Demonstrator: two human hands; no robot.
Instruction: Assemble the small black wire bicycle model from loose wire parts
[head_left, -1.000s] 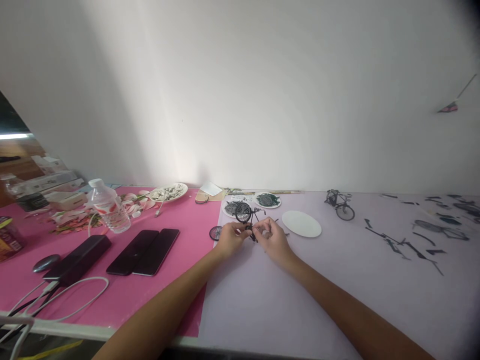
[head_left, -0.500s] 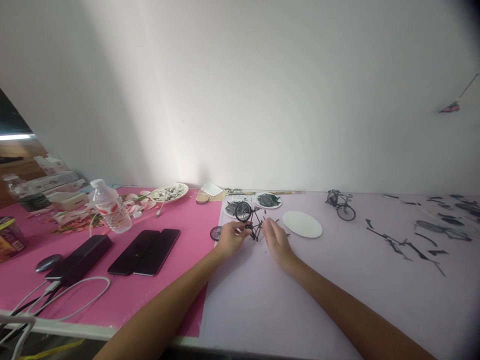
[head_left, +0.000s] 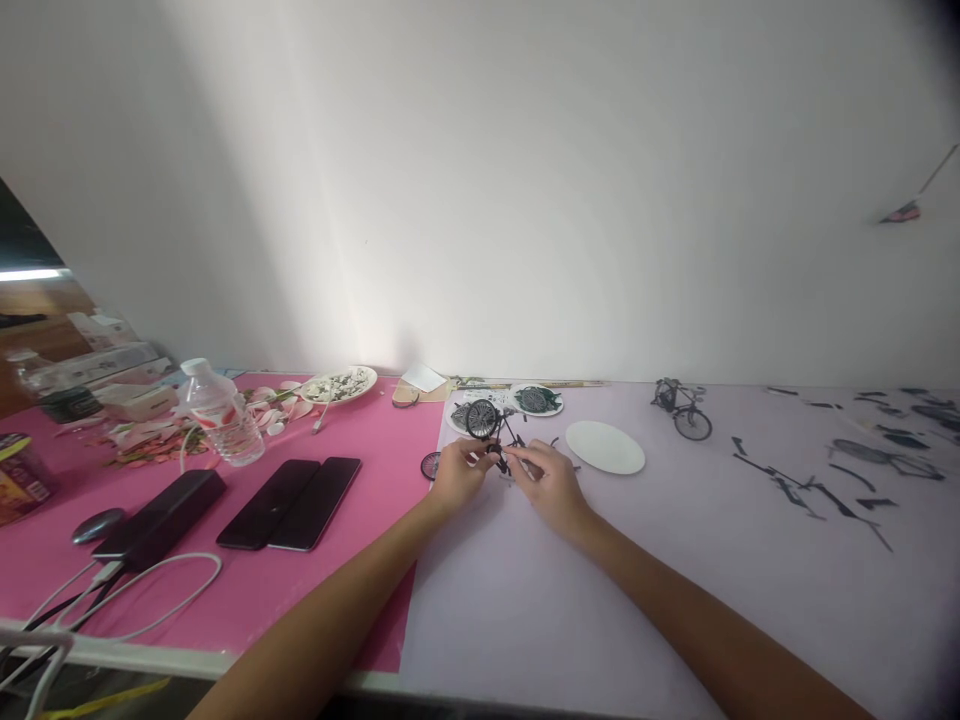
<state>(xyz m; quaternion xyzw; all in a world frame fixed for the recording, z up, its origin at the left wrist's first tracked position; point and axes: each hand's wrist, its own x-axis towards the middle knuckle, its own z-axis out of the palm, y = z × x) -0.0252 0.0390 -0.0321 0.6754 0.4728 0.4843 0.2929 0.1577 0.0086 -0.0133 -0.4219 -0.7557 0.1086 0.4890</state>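
A small black model bicycle [head_left: 481,419] with one spoked wheel on it is held off the table between my hands. My left hand [head_left: 459,476] is closed on it from the left, thumb and fingertips pinching near the frame's lower part. From the right, my right hand [head_left: 551,478] brings thumb and forefinger together at the same low part of the frame; any tiny piece between them is too small to make out. A loose spoked wheel [head_left: 430,466] lies beside my left hand, partly hidden. Behind the bicycle are plates with dark parts [head_left: 537,401].
A white oval plate [head_left: 604,447] lies right of my hands. Farther right stand another model bicycle [head_left: 682,408] and scattered dark parts [head_left: 814,487]. On the pink left side are two phones [head_left: 289,505], a black power bank [head_left: 159,518], cables and a water bottle [head_left: 225,415].
My right hand has turned and moved slightly left, its fingers closing in on the lower frame. The bicycle has shifted slightly left in my left hand.
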